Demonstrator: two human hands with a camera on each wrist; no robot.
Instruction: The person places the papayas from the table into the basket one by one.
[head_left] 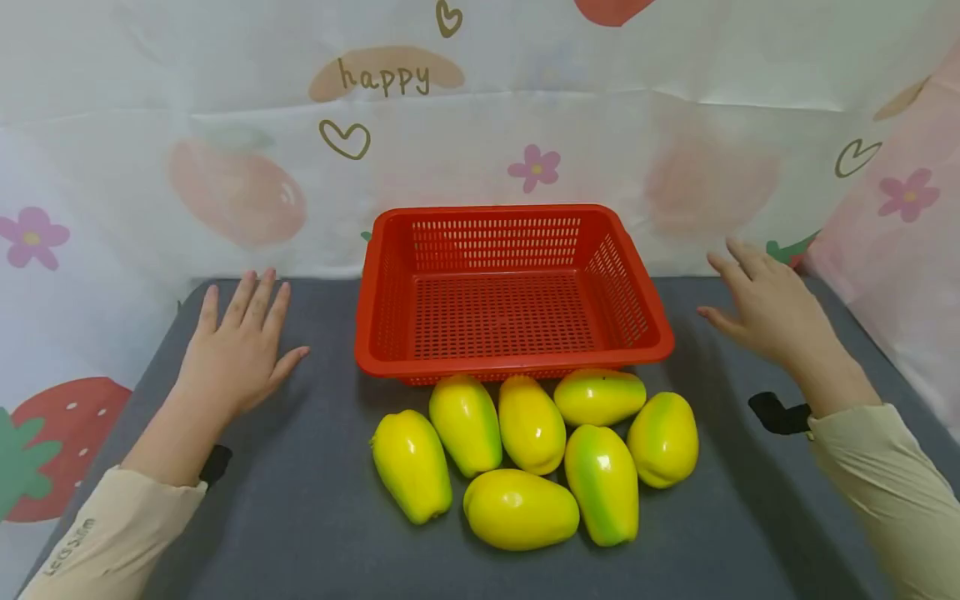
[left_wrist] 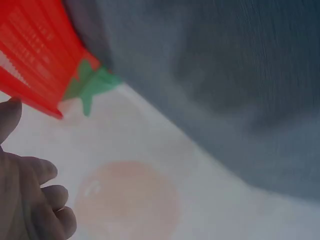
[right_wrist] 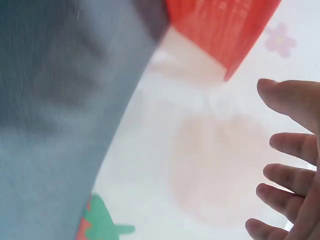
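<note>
A red plastic basket (head_left: 513, 367) with slotted walls stands at the back middle of the table, with nothing inside it. In front of it several yellow-green mangoes (head_left: 521, 510) lie in a loose cluster; one mango (head_left: 600, 397) is right by the basket's front wall. My left hand (head_left: 234, 354) hovers left of the basket, fingers spread and holding nothing. To the basket's right, my right hand (head_left: 776, 304) is held over the table with fingers extended, also without anything in it. In both wrist views the fingers are apart from the basket (left_wrist: 42, 55).
The grey table (head_left: 300, 517) meets a white cloth backdrop (head_left: 480, 150) printed with fruit, hearts and flowers. Black straps show at both wrists, below light sleeves (head_left: 120, 533). A pinkish cloth side (head_left: 900, 275) borders the table at right.
</note>
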